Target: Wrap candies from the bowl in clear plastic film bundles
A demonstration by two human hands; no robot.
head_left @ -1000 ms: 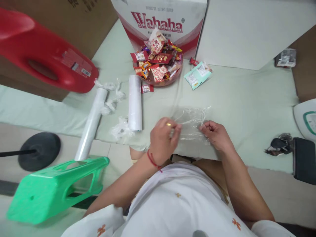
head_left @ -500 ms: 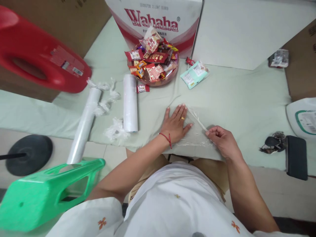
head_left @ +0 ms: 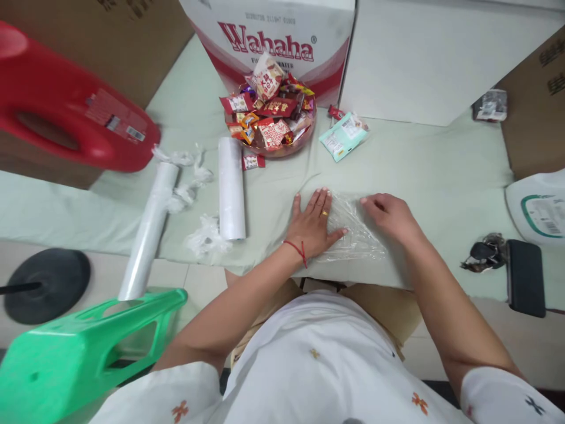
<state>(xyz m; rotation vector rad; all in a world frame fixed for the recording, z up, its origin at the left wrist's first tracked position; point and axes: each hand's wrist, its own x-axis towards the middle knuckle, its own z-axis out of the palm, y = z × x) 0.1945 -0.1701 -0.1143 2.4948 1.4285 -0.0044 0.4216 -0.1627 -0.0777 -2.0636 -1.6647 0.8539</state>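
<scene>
My left hand [head_left: 311,224] lies flat with its fingers spread, pressing a thin clear plastic bag [head_left: 359,238] onto the cloth. A ring and a red string bracelet are on it. The crinkled plastic spreads from under this hand to the right in a roughly triangular shape. Just beyond its right edge, my right hand [head_left: 388,217] is closed, thumb against curled fingers. Whether a bit of the plastic is pinched there, I cannot make out. To the left lie a white plastic roll [head_left: 232,191] and a crumpled piece of plastic [head_left: 207,237].
A bowl [head_left: 289,152] of wrapped snacks stands before a Wahaha box [head_left: 269,35]. Nearby lies a mint-green packet [head_left: 343,138]. Leftward are a second roll [head_left: 148,235], a red jug [head_left: 119,112] and a green plastic stool [head_left: 66,353]. Keys [head_left: 484,253] and a phone [head_left: 526,277] lie right.
My right hand has moved up and away from me, off the folded strip's lower end. The taut diagonal edge of the plastic has loosened and crinkled. My left hand stays put.
</scene>
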